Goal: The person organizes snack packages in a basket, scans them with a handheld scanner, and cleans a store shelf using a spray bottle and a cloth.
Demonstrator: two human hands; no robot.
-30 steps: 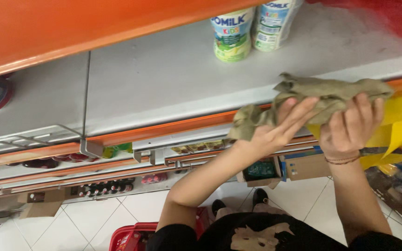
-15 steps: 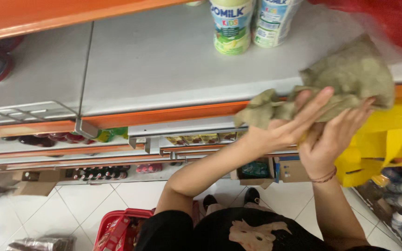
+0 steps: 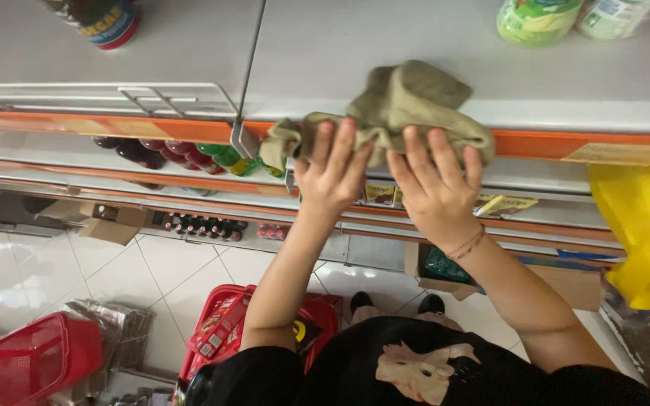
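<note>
A crumpled olive-green cloth, soft and thickly folded, lies bunched on the front edge of a smooth grey shelf with an orange lip. Both hands press on it from the near side: the left hand with fingers spread flat over its left tail, the right hand likewise splayed on its right half, neither closed around it. Beyond the hands stand a green-and-white bottle and, far left, a dark round jar. A wire divider lies left of the left hand. A yellow bag hangs right of the right hand; red baskets sit below on the tiled floor.
</note>
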